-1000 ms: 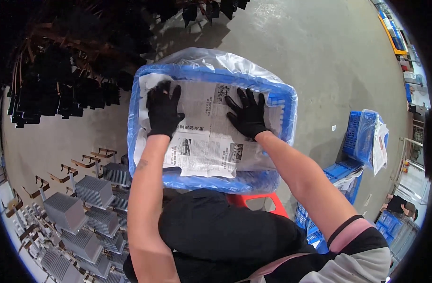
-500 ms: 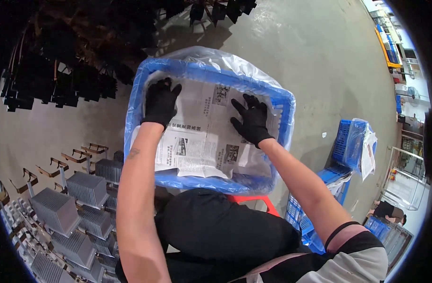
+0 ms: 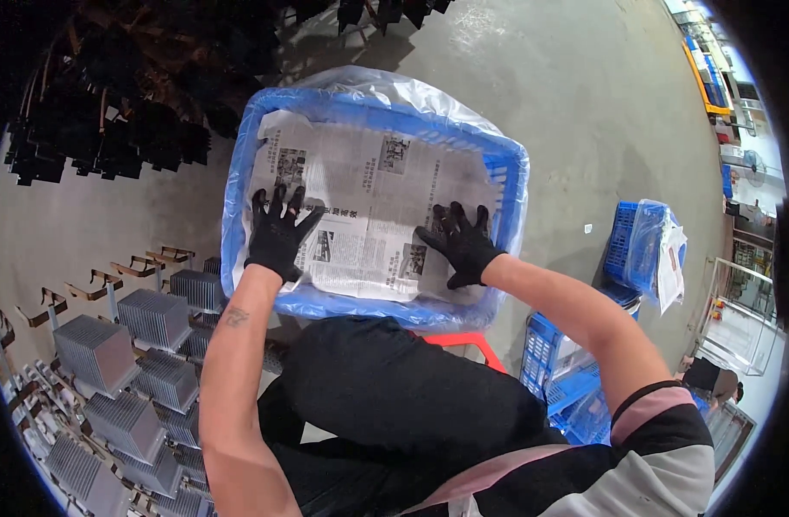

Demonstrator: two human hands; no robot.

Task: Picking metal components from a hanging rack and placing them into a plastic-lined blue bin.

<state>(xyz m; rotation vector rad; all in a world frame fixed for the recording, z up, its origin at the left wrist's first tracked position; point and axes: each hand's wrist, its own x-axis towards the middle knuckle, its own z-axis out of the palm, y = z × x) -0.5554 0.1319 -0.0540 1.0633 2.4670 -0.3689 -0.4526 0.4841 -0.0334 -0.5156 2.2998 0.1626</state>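
Observation:
In front of me is a blue plastic crate [image 3: 232,202] lined with a clear plastic bag [image 3: 429,102]. A sheet of newspaper [image 3: 360,198] lies spread over its bottom. My left hand [image 3: 278,237], in a black glove, presses on the paper's left side with its fingers spread. On the paper's right side lies my right hand [image 3: 459,244], gloved in black as well, its fingers also spread. Neither hand holds anything.
Finned metal heat sinks [image 3: 153,319] hang in rows at the lower left. Dark hanging parts [image 3: 110,129] crowd the upper left. Blue crates [image 3: 623,241] with plastic and paper stand at the right. A red stool [image 3: 472,340] shows beneath the crate. Farther right, a person [image 3: 709,376] is partly visible.
Both hands have slid toward me over the newspaper, the left from its far left part. The crate appears slightly higher in view.

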